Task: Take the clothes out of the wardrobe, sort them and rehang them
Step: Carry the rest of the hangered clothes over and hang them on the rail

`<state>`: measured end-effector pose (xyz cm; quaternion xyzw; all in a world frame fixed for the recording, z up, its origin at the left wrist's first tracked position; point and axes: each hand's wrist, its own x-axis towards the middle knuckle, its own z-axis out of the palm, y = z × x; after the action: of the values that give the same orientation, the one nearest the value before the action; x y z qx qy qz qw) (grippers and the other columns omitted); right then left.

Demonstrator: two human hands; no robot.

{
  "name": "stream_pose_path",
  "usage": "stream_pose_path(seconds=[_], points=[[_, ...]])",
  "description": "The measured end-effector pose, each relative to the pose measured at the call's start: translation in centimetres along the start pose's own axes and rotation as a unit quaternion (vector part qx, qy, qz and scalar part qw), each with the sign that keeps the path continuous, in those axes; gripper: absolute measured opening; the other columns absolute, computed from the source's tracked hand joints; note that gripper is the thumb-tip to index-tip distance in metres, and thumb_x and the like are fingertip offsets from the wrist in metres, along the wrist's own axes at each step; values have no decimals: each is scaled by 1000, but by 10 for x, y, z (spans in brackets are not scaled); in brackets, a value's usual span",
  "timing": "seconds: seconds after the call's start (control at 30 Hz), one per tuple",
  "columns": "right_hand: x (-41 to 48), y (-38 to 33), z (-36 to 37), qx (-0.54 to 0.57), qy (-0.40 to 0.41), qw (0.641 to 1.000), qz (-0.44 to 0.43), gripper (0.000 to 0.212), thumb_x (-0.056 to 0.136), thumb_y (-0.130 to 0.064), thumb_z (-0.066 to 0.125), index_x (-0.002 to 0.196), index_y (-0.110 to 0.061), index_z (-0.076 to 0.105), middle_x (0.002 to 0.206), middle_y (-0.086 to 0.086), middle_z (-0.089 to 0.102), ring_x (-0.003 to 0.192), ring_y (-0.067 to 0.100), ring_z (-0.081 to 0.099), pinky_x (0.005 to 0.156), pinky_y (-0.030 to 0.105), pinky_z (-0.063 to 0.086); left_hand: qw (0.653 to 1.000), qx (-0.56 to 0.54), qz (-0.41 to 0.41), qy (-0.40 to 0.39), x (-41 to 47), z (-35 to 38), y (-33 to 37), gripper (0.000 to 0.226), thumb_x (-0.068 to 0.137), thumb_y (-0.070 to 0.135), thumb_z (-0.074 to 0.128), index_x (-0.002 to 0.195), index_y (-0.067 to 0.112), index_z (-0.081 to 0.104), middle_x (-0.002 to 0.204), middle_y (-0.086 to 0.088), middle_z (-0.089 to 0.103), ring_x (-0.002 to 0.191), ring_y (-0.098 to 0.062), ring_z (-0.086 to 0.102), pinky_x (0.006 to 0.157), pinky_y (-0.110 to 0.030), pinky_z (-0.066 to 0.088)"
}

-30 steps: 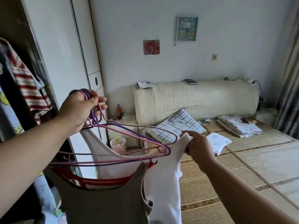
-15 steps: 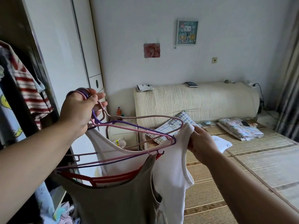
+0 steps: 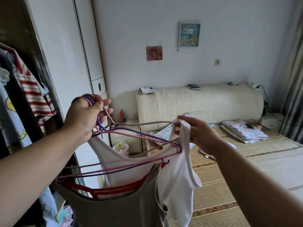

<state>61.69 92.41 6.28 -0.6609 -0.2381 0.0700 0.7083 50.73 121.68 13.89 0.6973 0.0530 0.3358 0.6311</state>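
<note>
In the left middle of the frame the left hand [image 3: 85, 117] is closed around the hooks of a bunch of hangers [image 3: 131, 133], pink and purple above, a red hanger [image 3: 114, 189] lowest. A white tank top [image 3: 173, 182] hangs from the bunch at centre, with a taupe tank top [image 3: 119, 210] on the red one at the bottom. The right hand [image 3: 200, 135], right of centre, pinches the white top's strap between its fingertips. A striped shirt [image 3: 32, 94] hangs in the wardrobe [image 3: 37, 46] at far left
</note>
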Motion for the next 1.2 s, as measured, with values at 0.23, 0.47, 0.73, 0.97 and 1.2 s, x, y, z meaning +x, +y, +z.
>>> stream_pose_path(seconds=[0.23,0.47,0.73,0.97,1.2], points=[[4,-38,1,-194,-115,974,10,34,85,8,60,106,-18,65,84,-8,73,67,4,61,60,25,49,998,8,-26,-48,-11,4,0,27,99,5,41,81,24,49,91,7,73,70,-11,71,47,-13,47],[-5,-37,3,-95,-141,983,68,37,88,7,48,98,-21,70,90,2,69,69,12,58,61,25,48,995,6,-57,-81,-23,-6,8,25,98,4,41,86,23,51,98,10,72,78,-12,72,61,-26,44],[-13,-28,22,-251,-134,959,12,33,88,0,59,114,-20,66,68,-12,59,74,21,48,67,34,43,986,25,-78,-144,-42,-15,15,30,96,-1,41,93,24,56,108,9,71,89,-16,71,61,-27,43],[-21,-29,61,-146,-224,963,39,47,89,12,48,133,-5,50,111,7,68,103,23,65,98,36,45,987,32,-77,-136,-55,-8,21,30,96,-1,42,101,24,57,105,14,70,87,-10,71,61,-26,46],[-17,-30,102,-319,-227,916,-83,49,85,1,62,131,-13,55,110,-2,67,93,-1,53,81,3,34,990,11,-79,-112,-62,0,24,30,97,-3,39,99,21,56,113,6,63,91,-16,68,62,-28,45]])
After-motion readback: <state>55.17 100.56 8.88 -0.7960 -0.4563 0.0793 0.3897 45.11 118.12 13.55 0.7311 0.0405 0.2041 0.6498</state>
